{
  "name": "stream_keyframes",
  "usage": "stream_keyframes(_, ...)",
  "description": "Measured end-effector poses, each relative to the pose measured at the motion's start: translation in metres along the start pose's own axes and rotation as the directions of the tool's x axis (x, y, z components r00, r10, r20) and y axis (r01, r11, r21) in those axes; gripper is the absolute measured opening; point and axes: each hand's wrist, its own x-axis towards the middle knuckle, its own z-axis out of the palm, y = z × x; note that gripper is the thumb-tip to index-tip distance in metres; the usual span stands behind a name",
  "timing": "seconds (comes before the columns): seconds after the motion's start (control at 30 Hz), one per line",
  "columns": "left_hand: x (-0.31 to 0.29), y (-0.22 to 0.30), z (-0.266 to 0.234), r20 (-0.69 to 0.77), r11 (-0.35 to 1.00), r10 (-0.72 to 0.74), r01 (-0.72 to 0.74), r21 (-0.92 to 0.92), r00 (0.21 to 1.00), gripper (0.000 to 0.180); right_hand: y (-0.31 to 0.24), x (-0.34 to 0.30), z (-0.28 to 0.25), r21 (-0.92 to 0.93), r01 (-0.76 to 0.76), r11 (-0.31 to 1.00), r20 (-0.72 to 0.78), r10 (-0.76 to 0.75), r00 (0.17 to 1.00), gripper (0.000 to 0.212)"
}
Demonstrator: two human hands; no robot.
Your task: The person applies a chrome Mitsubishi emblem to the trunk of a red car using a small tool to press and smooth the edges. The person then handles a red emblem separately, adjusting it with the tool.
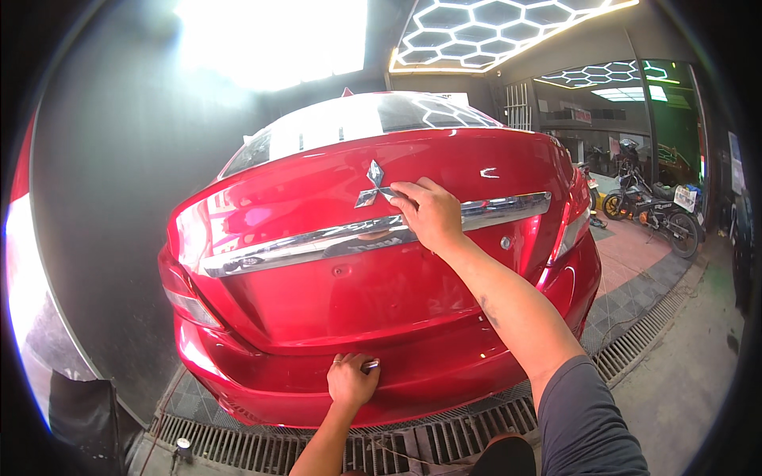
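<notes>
Hexagon lights [484,24] over glossy red paint [262,190], with slip risks at the emblem [375,171]

Dark walls and a floor grate [476,432] surround the car I'm facing. Its three-diamond chrome emblem sits near the middle of the boot lid's upper edge, just above the long chrome strip [309,244]. My right hand [429,213] is up there, thumb and forefinger close together at the emblem's right-hand diamond; whether they pinch it or only press it, I cannot tell. My left hand [352,385] is low against the bumper [246,373], near the middle of its span, fingers curled around a small pale object [371,365] too hidden to identify.

The smooth, shiny chrome could let my right fingertips skid, I'd judge, sending a nail across the paint. Heavy sideways force on one diamond might bend it or strain its hold on the lid. Below, if the pale object has a hard edge, leaning on that hand could scuff the bumper. Strong reflections may also hide a fresh mark.
</notes>
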Motion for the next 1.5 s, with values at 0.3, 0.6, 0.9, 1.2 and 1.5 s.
stream_keyframes(0.3, 0.0007, 0.0002, 0.0005, 0.015, 1.0, -0.008, 0.008, -0.01, 1.0, 0.02, 0.001, 0.0027, -0.0017, -0.006, -0.013, 1.0, 0.032, 0.013, 0.999, 0.029)
stream_keyframes(0.6, 0.0015, 0.0043, -0.0036, 0.02, 1.0, 0.001, -0.001, 0.009, 1.0, 0.021, 0.004, 0.0025, -0.0001, 0.004, -0.003, 1.0, 0.024, 0.002, 1.0, 0.027)
stream_keyframes(0.9, 0.001, 0.0021, -0.0026, 0.008, 1.0, 0.008, -0.008, 0.001, 1.0, 0.021, 0.0003, 0.0028, -0.0002, -0.022, 0.003, 1.0, 0.02, -0.003, 1.0, 0.027)
stream_keyframes(1.2, 0.0012, 0.0031, -0.0028, 0.004, 1.0, 0.005, -0.004, -0.011, 1.0, 0.02, 0.0033, 0.0025, 0.0015, 0.0, 0.009, 1.0, 0.008, -0.009, 1.0, 0.026)
stream_keyframes(1.5, 0.0004, 0.0009, -0.001, -0.004, 1.0, 0.004, -0.004, -0.005, 1.0, 0.02, 0.0001, 0.0026, -0.0011, 0.016, -0.002, 1.0, 0.021, 0.001, 1.0, 0.028)
